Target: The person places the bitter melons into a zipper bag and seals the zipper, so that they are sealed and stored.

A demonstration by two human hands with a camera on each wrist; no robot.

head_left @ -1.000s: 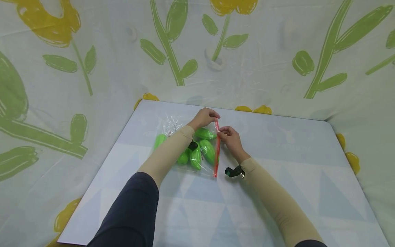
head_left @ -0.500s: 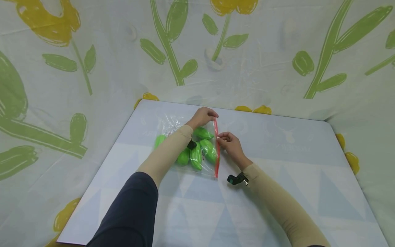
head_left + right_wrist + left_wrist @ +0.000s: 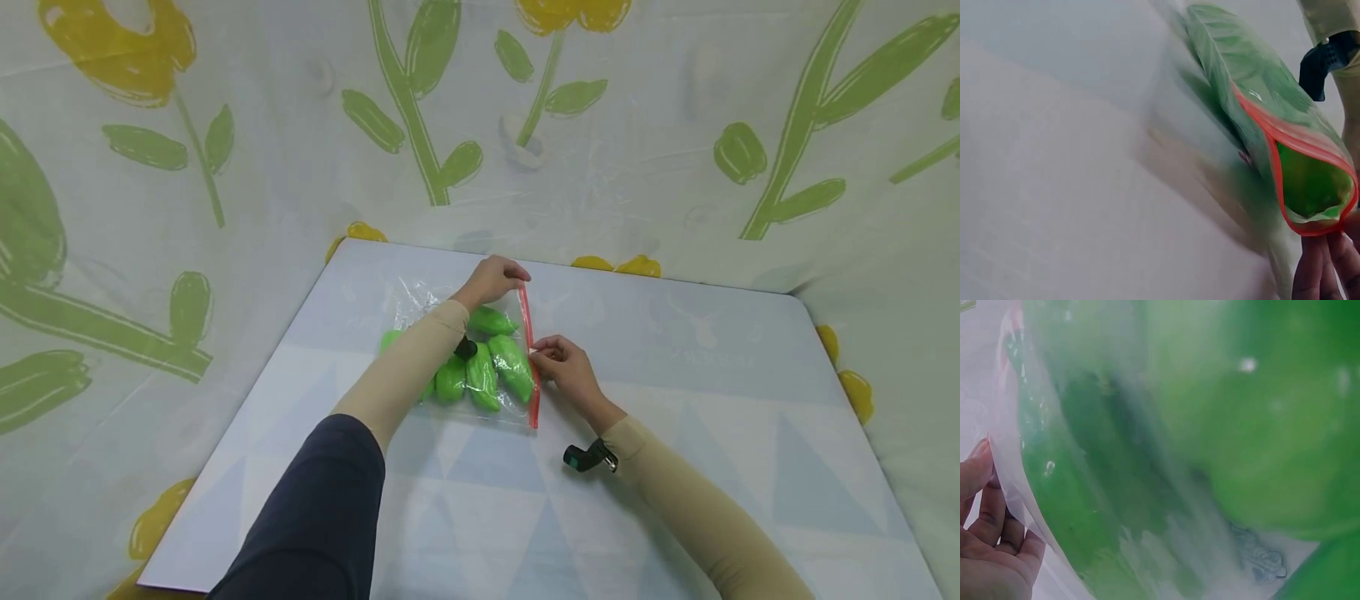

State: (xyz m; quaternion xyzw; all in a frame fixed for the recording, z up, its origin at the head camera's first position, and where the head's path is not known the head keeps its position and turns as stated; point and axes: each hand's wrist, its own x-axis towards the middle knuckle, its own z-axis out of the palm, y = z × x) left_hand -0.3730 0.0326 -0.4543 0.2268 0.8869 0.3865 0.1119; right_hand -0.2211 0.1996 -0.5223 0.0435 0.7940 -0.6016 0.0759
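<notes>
A clear zip bag (image 3: 431, 304) with a red strip (image 3: 526, 310) along its mouth lies on the table. Inside are several glossy green objects (image 3: 482, 377), rounded with tapered ends; in the left wrist view one green object (image 3: 1260, 437) fills much of the picture, blurred. My left hand (image 3: 491, 281) pinches the strip's far end between thumb and fingertips. About midway along the strip, my right hand (image 3: 568, 371) pinches the edge. The right wrist view shows the bag's mouth (image 3: 1313, 178) gaping above the fingers. My left forearm covers part of the bag.
The table (image 3: 675, 467) is pale with blue-grey triangles. A hanging sheet (image 3: 615, 175) with printed flowers surrounds its back and sides. A black wrist camera (image 3: 588, 457) sits by the right cuff, another black camera (image 3: 467, 348) under the left wrist.
My right hand has moved along the red strip toward the near side. My left hand stays at the far end, having shifted slightly away. The strip's near end has swung a little right.
</notes>
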